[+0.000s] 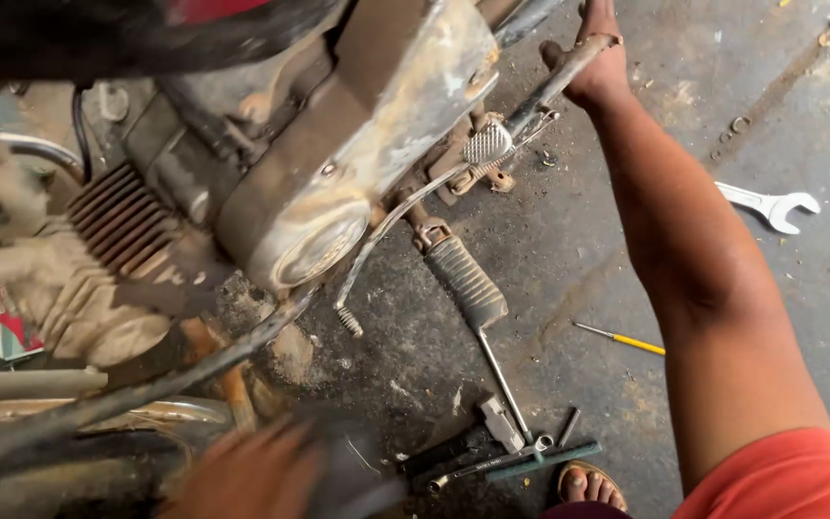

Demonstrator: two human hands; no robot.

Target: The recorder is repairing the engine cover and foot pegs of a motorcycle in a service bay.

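My right hand (596, 67) grips the metal bar (554, 82) upper right, keep it steady; blurred left hand (252, 476), fingers unclear.

One spanner (770, 205), one yellow screwdriver (622, 339), one footpeg (466, 281), two hands (596, 60).

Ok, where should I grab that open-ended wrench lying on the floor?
Grip the wrench by its bare shaft, coming from above. It lies flat on the concrete floor, forked head pointing right, apart from the right hand and other tools.
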